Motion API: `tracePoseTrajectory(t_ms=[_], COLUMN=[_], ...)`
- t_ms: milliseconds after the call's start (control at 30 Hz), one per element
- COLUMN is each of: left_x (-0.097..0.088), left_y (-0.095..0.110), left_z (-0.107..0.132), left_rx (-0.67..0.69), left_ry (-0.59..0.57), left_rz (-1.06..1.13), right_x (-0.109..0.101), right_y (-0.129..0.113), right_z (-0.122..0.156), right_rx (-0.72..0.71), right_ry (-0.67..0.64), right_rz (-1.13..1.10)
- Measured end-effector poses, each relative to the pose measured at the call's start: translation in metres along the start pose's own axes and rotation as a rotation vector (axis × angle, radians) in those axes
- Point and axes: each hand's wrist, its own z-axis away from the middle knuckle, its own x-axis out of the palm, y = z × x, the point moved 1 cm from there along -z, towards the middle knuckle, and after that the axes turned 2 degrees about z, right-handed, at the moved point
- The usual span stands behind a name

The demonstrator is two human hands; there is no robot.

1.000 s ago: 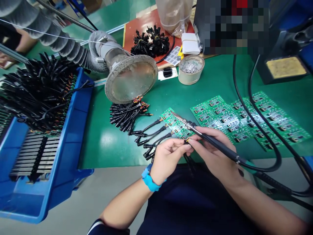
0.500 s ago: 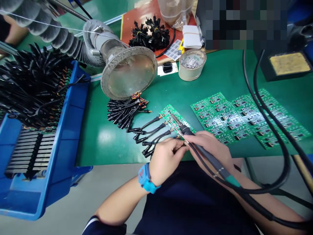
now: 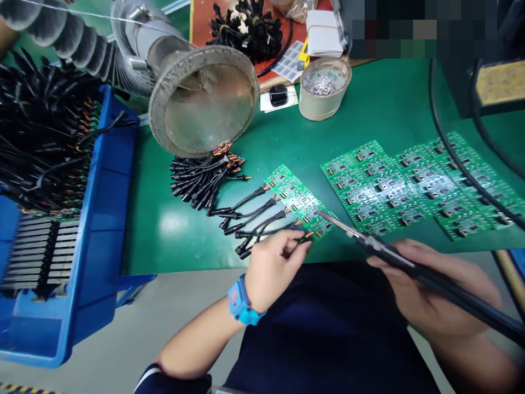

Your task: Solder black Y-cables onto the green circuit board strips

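Observation:
My left hand, with a blue watch at the wrist, pinches a short black cable whose coloured wires meet the near end of a narrow green circuit board. Several more black cables lie fanned along that board's left edge, their wire ends at it. In my right hand is a soldering iron, its slim tip pointing left over the board's near right side. Whether the tip touches the board I cannot tell. Motion blurs the right hand slightly.
Larger green circuit boards lie to the right, a black cord crossing them. A fume extractor hood overhangs a bundle of black cables. Behind stands a round tub with metal bits. At left is a blue crate of cables.
My right hand has drawn the soldering iron to the right and nearer me, away from the board's far part. My left hand stays at the board's near end. The view has shifted a little.

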Motion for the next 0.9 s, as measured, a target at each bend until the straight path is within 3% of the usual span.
tracePoseTrajectory(t_ms=[100, 200, 300, 767, 900], left_x=[0.0052, 0.0081, 0.0091, 0.0103, 0.0111], left_y=[-0.0025, -0.0017, -0.0007, -0.0036, -0.0024], left_z=[0.0047, 0.0045, 0.0033, 0.0050, 0.0046], left_rx=[0.190, 0.246, 0.251, 0.236, 0.227], left_ry=[0.032, 0.034, 0.032, 0.042, 0.042], left_rz=[-0.279, -0.353, -0.401, -0.443, -0.454], right_x=[-0.0101, -0.0135, -0.0116, -0.0057, -0.0053], right_y=[-0.0053, -0.0091, -0.0080, -0.0051, -0.0061], right_z=[0.0000, -0.0005, 0.0009, 0.0036, -0.0016], right_rx=[-0.004, -0.075, -0.100, -0.025, -0.063], right_ry=[-0.087, -0.211, -0.269, -0.267, -0.270], right_rz=[-0.009, 0.008, 0.029, 0.059, 0.049])
